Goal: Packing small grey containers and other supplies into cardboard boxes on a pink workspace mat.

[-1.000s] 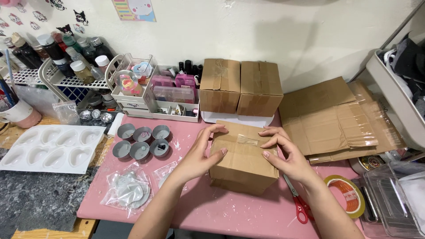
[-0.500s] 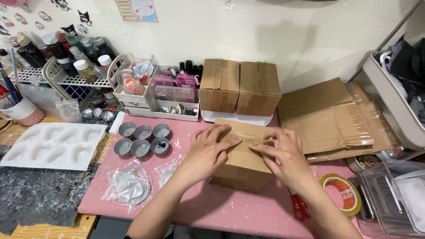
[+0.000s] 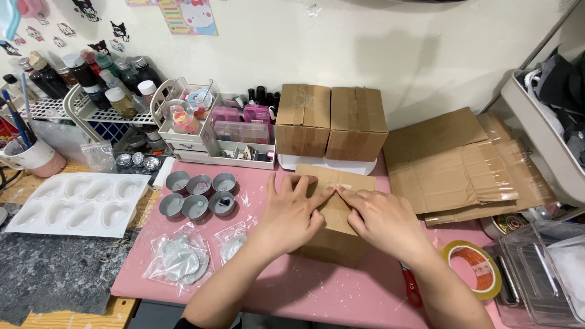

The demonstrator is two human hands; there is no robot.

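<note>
A small brown cardboard box (image 3: 341, 183) sits on the pink mat (image 3: 304, 292) in front of me. My left hand (image 3: 292, 213) lies flat on the box's top with fingers spread. My right hand (image 3: 381, 222) presses on the top beside it, fingertips meeting the left hand's at a strip of clear tape along the middle seam. Both hands cover most of the lid. Neither hand grips anything.
Two taped boxes (image 3: 329, 119) stand behind. Flattened cardboard (image 3: 457, 164) lies right. A tape roll (image 3: 472, 268) and red scissors (image 3: 411, 286) lie at my right forearm. Small grey cups (image 3: 198, 195), plastic bags (image 3: 183, 259), a white mould tray (image 3: 79, 204) and organisers (image 3: 234, 134) are left.
Both hands have slid from the box's sides onto its top and come together at the seam. The view has moved closer and slightly down.
</note>
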